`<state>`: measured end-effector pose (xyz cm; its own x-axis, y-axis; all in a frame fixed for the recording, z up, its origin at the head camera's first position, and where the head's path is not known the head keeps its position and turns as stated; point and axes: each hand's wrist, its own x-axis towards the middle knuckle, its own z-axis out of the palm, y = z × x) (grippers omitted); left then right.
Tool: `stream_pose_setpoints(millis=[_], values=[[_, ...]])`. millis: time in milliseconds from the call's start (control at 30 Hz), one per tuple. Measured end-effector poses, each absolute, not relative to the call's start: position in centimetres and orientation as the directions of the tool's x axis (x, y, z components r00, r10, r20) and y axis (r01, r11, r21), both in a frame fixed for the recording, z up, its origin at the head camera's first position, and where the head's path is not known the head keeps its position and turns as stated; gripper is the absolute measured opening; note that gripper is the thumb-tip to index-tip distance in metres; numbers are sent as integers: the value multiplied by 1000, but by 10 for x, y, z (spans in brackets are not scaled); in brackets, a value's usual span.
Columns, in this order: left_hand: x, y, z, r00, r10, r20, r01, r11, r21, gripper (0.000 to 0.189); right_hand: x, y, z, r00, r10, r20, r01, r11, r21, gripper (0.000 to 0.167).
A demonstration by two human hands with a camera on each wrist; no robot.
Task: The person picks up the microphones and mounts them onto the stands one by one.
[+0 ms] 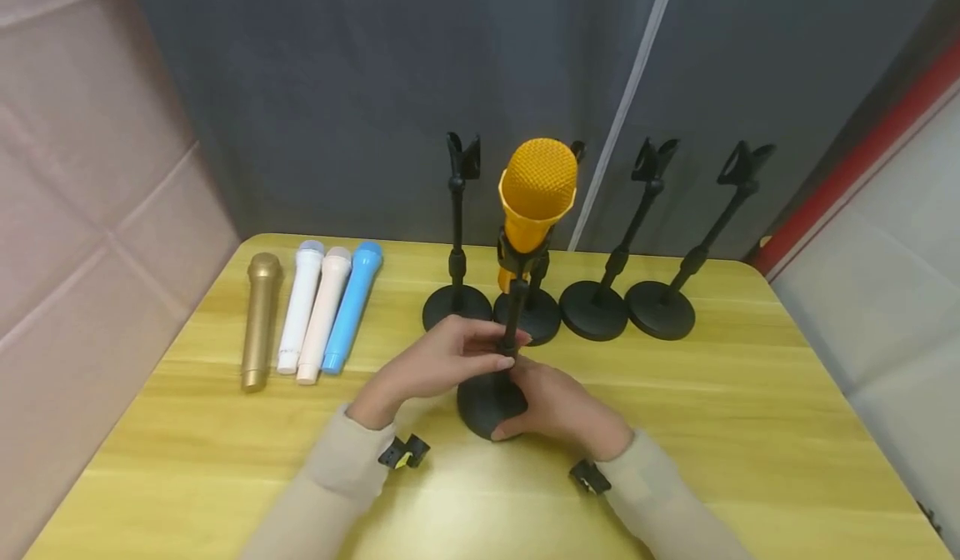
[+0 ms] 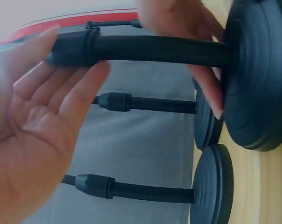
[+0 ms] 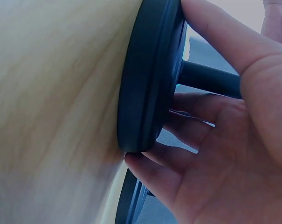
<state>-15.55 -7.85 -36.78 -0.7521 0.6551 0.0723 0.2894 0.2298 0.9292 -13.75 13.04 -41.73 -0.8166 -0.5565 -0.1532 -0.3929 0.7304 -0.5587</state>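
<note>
A yellow microphone (image 1: 540, 183) sits head-up in the clip of a black microphone stand (image 1: 480, 410), close to me at the middle of the table. My left hand (image 1: 442, 362) holds the stand's pole at its collar (image 2: 75, 47), thumb on one side and fingers on the other. Lower down, my right hand (image 1: 558, 406) grips the round base (image 3: 150, 84), with its thumb on the near rim and fingers spread round the far side. The base stands flat at the tabletop. Part of the pole is hidden behind the left fingers.
Behind it stands a row of several black microphone stands (image 1: 596, 310); the yellow microphone hides part of one. On the left lie a gold microphone (image 1: 258, 318), a white one (image 1: 302, 310), a pale pink one (image 1: 324, 318) and a blue one (image 1: 352, 306). A grey curtain (image 1: 375, 85) hangs behind the table.
</note>
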Motion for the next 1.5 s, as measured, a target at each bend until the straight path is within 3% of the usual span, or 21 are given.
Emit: stream_pose_setpoints(millis=[1167,1500], values=[[-154,-70,-368,-848,517,114,285,266,921,22,-137,130,-419,-826,-535,-178,-379,761,-527,93],[-153,-64,-373,-873,474,115,271,276,922,28,-137,131,-419,-822,-545,-164,-399,757,-517,94]])
